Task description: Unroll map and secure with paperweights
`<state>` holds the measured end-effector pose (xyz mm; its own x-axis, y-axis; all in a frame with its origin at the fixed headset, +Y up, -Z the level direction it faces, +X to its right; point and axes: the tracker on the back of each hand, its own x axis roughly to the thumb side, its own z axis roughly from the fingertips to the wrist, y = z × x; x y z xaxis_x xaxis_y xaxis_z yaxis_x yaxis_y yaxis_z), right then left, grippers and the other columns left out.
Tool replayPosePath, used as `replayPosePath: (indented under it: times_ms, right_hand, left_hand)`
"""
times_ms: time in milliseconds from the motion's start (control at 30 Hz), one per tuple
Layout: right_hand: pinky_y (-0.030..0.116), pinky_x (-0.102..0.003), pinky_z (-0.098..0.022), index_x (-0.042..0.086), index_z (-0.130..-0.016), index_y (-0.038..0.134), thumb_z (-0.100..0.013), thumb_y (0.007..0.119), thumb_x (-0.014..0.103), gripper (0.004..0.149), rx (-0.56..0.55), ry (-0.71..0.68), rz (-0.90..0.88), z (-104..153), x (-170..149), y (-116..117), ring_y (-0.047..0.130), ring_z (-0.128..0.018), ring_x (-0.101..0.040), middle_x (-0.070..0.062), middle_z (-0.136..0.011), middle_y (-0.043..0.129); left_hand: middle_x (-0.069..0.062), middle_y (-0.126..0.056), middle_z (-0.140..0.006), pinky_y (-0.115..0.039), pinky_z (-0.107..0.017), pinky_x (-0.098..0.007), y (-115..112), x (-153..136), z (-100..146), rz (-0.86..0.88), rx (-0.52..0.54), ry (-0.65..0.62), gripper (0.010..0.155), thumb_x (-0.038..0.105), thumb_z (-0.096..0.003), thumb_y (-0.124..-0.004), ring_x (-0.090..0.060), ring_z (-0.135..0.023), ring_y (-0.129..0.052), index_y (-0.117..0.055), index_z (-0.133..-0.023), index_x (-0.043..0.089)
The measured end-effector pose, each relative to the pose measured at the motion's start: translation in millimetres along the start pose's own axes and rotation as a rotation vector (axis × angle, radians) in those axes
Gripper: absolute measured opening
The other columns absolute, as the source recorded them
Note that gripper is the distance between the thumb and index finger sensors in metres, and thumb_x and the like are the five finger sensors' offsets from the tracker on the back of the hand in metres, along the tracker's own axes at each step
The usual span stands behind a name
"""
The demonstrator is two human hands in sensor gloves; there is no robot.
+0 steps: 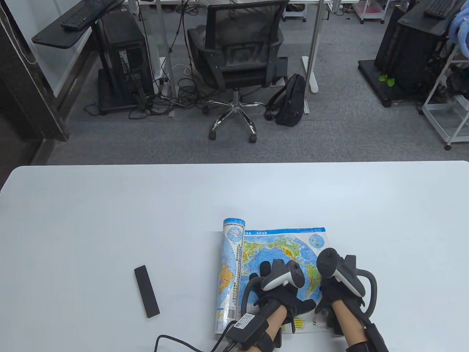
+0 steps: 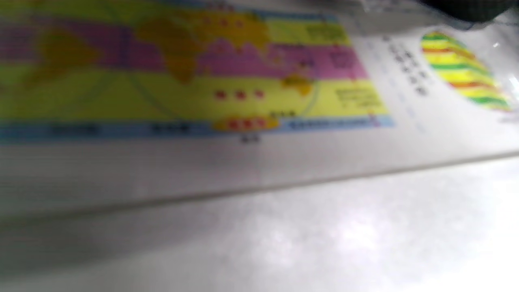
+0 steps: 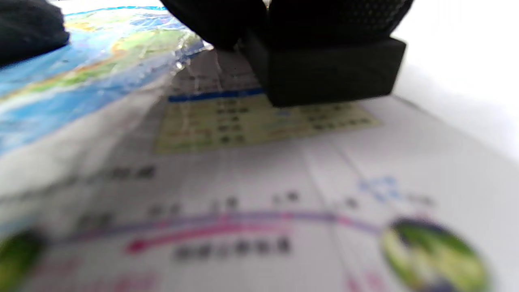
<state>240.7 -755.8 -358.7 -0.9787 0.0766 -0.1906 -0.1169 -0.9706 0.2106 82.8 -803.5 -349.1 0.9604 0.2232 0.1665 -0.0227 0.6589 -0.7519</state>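
Observation:
The world map (image 1: 282, 245) lies partly unrolled near the table's front edge, its left part still curled in a roll (image 1: 231, 264). My left hand (image 1: 269, 273) rests flat on the open part, fingers spread. My right hand (image 1: 331, 289) is at the map's right edge. In the right wrist view its fingers (image 3: 324, 16) grip a black block paperweight (image 3: 328, 69) that sits on the printed map (image 3: 259, 121). A second black paperweight (image 1: 146, 291) lies on the table to the left of the roll. The left wrist view shows only the blurred map margin (image 2: 243, 81).
The white table (image 1: 110, 220) stretches far to the left and back of the map. A cable (image 1: 183, 341) trails from my left wrist along the front edge. An office chair (image 1: 238, 55) and a backpack (image 1: 291, 99) stand on the floor beyond the table.

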Motion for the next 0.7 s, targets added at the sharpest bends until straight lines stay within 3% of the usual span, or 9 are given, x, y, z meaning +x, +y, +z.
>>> replayPosePath:
  times_ms: [700]
  right_hand:
    - [0.071,-0.053,-0.056,0.007,-0.102,0.045,-0.053,0.072,0.017,0.056,0.064,-0.026,0.015,0.8,-1.4,4.2,0.058,-0.083,-0.047,-0.031,-0.106,0.041]
  left_hand:
    - [-0.005,0.037,-0.092,0.003,-0.052,-0.071,1.2,0.5,0.7,-0.012,0.005,0.01,0.091,0.084,-0.0436,-0.044,-0.043,-0.081,0.03,0.023,-0.09,0.044]
